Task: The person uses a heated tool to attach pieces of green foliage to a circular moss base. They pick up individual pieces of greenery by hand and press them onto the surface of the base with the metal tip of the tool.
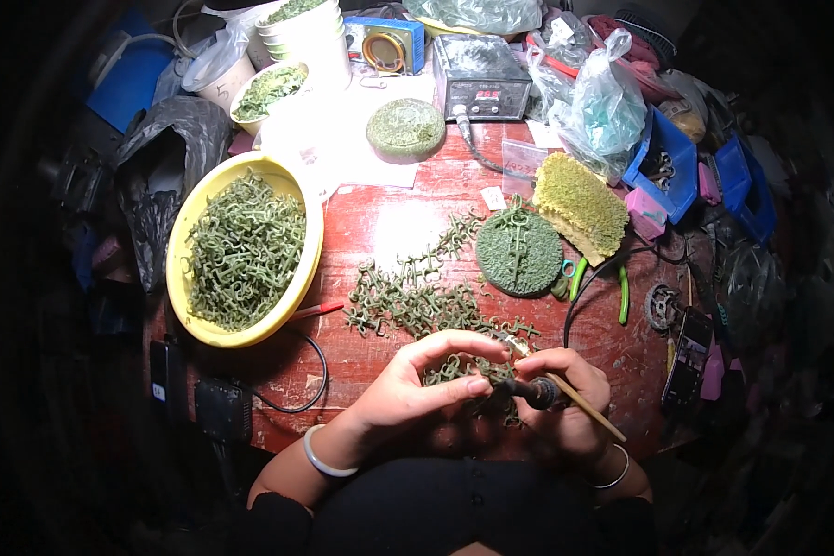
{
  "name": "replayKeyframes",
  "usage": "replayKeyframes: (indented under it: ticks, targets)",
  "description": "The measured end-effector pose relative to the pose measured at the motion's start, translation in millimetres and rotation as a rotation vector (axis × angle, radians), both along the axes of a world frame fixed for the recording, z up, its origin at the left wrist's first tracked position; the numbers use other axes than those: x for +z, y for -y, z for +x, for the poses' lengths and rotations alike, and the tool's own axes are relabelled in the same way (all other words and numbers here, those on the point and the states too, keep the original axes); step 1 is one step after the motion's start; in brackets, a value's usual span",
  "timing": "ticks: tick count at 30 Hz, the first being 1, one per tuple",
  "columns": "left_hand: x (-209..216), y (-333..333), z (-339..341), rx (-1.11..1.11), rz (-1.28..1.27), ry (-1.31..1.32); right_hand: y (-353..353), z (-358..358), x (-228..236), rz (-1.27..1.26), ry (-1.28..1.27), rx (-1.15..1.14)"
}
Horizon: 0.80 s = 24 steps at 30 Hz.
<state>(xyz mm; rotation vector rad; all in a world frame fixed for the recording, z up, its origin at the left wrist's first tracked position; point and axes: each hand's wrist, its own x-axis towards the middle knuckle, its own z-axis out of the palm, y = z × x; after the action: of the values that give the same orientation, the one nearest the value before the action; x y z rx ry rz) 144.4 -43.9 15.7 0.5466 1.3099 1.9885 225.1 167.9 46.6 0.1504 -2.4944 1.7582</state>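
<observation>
My left hand [408, 380] is curled near the table's front edge, with small curly green wax-like pieces [456, 368] between its thumb and fingers. Its lower fingers are hidden. In my right hand [574, 394] is a dark-handled soldering-iron-like pen [539, 393], its tip pointing at the pieces by my left thumb. A thin wooden-handled tool [586, 408] also lies across that hand's fingers. A loose heap of the same green pieces [417, 301] spreads over the red table just beyond my hands. Past it, a round green textured disc [519, 252] bears a branched strip of pieces.
At left stands a yellow basin [314, 227] full of green pieces. A control box [482, 79] with a cable sits at the back. A yellow-green sponge block [581, 206], green-handled pliers [624, 296], blue bins [663, 167] and a phone [688, 357] line the right. A red pen [320, 310] lies beside the basin.
</observation>
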Motion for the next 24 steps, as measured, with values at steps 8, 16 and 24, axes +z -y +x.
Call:
replayKeyframes:
  ticks: [8, 16, 24]
  targets:
    - [12.5, 4.1, -0.9, -0.072, -0.147, 0.106, 2.4, 0.3, -1.1, 0.044, -0.046, -0.076]
    - [8.2, 2.7, 1.5, -0.007, -0.115, -0.053, 2.3, 0.0, 0.7, 0.062, -0.046, -0.052]
    - [11.2, 1.7, 3.4, -0.01, -0.182, -0.075, 8.1, -3.2, 0.2, 0.091, -0.141, -0.082]
